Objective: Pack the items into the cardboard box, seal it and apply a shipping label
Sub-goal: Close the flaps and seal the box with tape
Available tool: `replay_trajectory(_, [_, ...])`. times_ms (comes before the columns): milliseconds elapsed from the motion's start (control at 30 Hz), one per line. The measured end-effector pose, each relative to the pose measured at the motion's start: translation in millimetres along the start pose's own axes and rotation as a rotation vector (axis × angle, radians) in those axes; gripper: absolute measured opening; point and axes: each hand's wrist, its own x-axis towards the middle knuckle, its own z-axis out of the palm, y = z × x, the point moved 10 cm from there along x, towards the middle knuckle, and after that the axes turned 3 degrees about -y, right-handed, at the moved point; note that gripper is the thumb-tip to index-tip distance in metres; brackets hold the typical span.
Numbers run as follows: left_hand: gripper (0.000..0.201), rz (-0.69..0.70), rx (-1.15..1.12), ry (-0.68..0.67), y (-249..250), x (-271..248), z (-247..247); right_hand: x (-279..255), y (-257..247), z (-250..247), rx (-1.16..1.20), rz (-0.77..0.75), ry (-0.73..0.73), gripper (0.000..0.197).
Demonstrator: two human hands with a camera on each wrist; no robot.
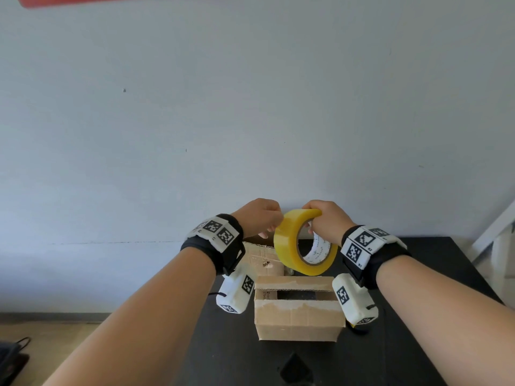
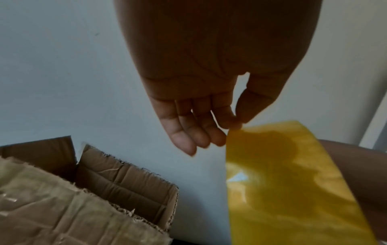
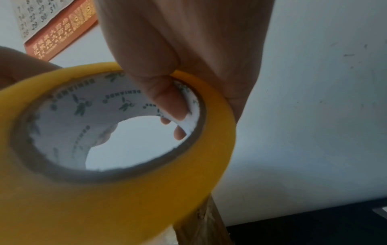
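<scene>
A yellow tape roll [image 1: 303, 243] with a white printed core is held in the air above the cardboard box [image 1: 298, 319]. My right hand [image 1: 312, 221] grips the top of the roll, fingers hooked through the core [image 3: 173, 106]. My left hand [image 1: 267, 232] is at the roll's left edge. In the left wrist view its thumb and forefinger [image 2: 232, 126] pinch the top corner of the yellow tape [image 2: 293, 182]. The box stands on the black table [image 1: 418, 344]. Its top flaps leave a dark slot between them.
A second, torn cardboard box [image 1: 262, 260] [image 2: 125, 182] with open flaps stands behind the first, against the pale wall. A dark object [image 1: 295, 369] lies at the table's near edge. A red calendar [image 3: 58, 24] hangs on the wall.
</scene>
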Motion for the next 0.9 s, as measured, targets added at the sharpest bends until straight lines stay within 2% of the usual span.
replay_trajectory(100, [0.011,0.030,0.026,-0.024,-3,-1,1,-1,4,1,0.005,0.007,-0.008,0.030])
replay_trajectory(267, [0.011,0.124,0.170,0.172,11,-4,-11,-2,10,0,-0.015,0.025,0.022,0.033])
replay_trajectory(367, [0.008,0.095,0.219,0.174,8,-5,-3,-2,15,-5,-0.093,0.034,0.067,0.028])
replay_trajectory(433, [0.012,0.096,0.077,0.195,9,-8,-8,-5,18,-5,-0.154,0.039,0.059,0.026])
replay_trajectory(500, [0.018,0.119,-0.188,0.227,16,-12,-22,-11,23,6,-0.310,0.037,-0.015,0.024])
replay_trajectory(567, [0.017,0.128,-0.247,0.232,26,-15,-38,-16,33,17,-0.388,0.046,-0.067,0.025])
replay_trajectory(733, [0.006,0.076,-0.176,0.190,10,-16,-36,-15,43,12,-0.062,0.089,-0.018,0.030])
replay_trajectory(900, [0.032,0.141,0.054,0.168,9,-12,-6,-12,35,2,0.126,0.113,0.017,0.023])
